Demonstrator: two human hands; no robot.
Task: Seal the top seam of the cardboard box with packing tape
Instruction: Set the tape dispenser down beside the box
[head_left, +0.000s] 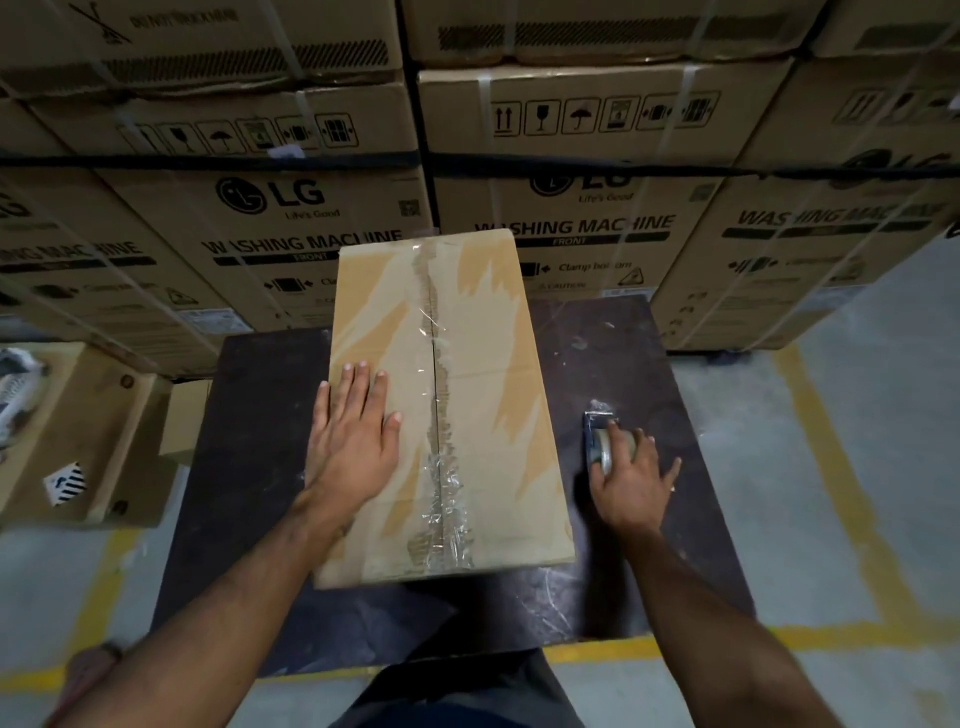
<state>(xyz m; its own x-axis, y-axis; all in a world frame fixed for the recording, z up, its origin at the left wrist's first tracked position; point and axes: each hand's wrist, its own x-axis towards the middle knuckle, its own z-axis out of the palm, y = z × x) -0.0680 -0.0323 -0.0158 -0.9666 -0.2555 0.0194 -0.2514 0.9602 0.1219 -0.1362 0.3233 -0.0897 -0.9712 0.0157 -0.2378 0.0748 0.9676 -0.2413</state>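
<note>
Cardboard box (447, 405) awaits fresh tape along its top seam (435, 395).

Old torn tape clings at the seam's near and far ends, the middle looks bare, so by my judgement sealing has not begun. On the table (249, 415), one box lies lengthwise in the middle, its far end past the table's far edge. One left hand (353, 441) rests flat on the box's left flap, fingers spread open. Right of the box, near the table's right edge, one right hand (631, 480) closes loosely over one tape dispenser (602, 441).
</note>
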